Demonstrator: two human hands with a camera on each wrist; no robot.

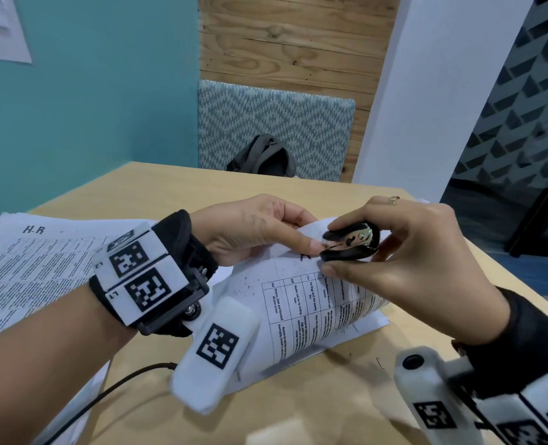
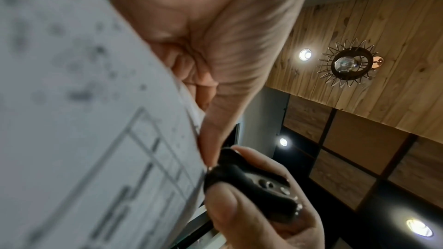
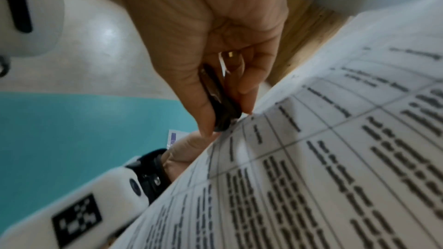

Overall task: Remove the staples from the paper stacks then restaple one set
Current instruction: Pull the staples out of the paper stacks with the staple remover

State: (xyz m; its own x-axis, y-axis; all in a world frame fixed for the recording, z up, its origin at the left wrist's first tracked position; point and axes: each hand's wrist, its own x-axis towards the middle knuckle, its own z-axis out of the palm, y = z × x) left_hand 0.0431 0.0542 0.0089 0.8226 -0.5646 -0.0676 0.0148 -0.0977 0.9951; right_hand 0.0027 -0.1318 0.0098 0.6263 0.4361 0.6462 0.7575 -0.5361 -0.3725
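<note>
Black plastic and bright metal make up the staple remover (image 1: 351,242), which the right hand (image 1: 407,252) pinches between thumb below and fingers above, its claws pointing at the lifted corner of the paper stack (image 1: 314,303). Right against that grip, the left hand (image 1: 256,232) holds the same corner up, thumb (image 1: 298,240) pressed on top and fingers curled behind the sheets, so both grips are clenched: the right on the tool, the left on the paper. Whether the claws already sit under a staple cannot be told; the staple itself is too small to make out in any view.

The step in hand looks like pulling the staple from this stack. To do it well, the left thumb should stay just beside the claws, keeping the sheets flat and taut, while the right grip squeezes evenly and draws the tool away along the paper, not upward at an angle, which could tear the corner. The thumb is close enough to the claws that a slip could nick it.

Below the grips, the rest of the stack bends down onto the wooden surface (image 1: 346,380). Further left of the left grip lies a second stack (image 1: 31,268) of printed sheets, flat on the surface.
</note>
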